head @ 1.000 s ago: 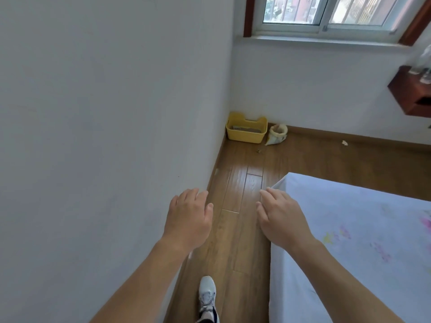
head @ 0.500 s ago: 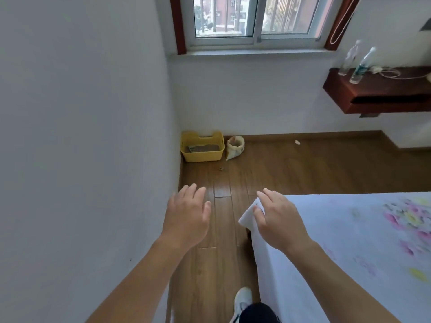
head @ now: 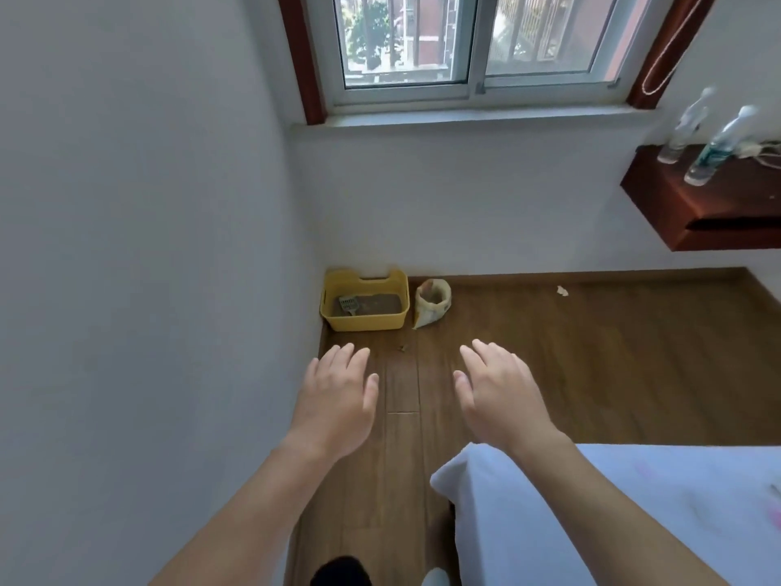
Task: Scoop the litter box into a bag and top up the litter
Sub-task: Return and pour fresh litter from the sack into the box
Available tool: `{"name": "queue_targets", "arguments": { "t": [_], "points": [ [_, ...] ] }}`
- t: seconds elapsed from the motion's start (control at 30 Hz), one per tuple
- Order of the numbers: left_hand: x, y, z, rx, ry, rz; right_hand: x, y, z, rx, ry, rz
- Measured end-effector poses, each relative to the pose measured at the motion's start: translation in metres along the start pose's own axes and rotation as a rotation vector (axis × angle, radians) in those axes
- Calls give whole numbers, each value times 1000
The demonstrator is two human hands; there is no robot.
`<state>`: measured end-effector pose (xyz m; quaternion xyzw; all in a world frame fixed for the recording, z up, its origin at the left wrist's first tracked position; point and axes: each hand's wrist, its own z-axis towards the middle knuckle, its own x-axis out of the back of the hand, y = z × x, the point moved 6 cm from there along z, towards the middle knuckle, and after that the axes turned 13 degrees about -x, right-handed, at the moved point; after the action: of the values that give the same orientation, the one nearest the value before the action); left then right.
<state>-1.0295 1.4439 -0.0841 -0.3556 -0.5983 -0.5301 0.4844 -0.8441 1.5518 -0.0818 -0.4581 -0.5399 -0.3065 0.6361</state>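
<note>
**Approach to the litter box.** Left hand: fingers spread, empty, held short of the box. Yellow litter box: on the floor in the wall corner, grey scoop lying inside at its left end. Open-topped bag: just right of the box. Right hand: also spread and empty. Best practice is probably to crouch close before taking the scoop by its handle.

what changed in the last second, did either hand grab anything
The person has walked toward the corner: the yellow litter box and the litter bag beside it now show nearer, and the bed corner has slid back under the right forearm. The right hand and left hand stayed open and empty, held out ahead. Box and bag have not been touched.
</note>
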Motion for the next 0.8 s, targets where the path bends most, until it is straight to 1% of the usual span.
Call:
{"name": "queue_targets", "arguments": {
  "t": [0.2,0.43,0.57,0.8],
  "points": [
    [2,-27,98,5,10,1,-4,-4,104,7,5,-32],
    [-11,-94,236,-13,16,-30,-27,-16,237,-68,16,-41],
    [-11,-127,316,-40,-5,-16,-35,-21,308,-130,-14,-40],
    [-8,-147,427,-118,-56,-46,-27,-13,405,-184,-41,-29]
  ]
}}
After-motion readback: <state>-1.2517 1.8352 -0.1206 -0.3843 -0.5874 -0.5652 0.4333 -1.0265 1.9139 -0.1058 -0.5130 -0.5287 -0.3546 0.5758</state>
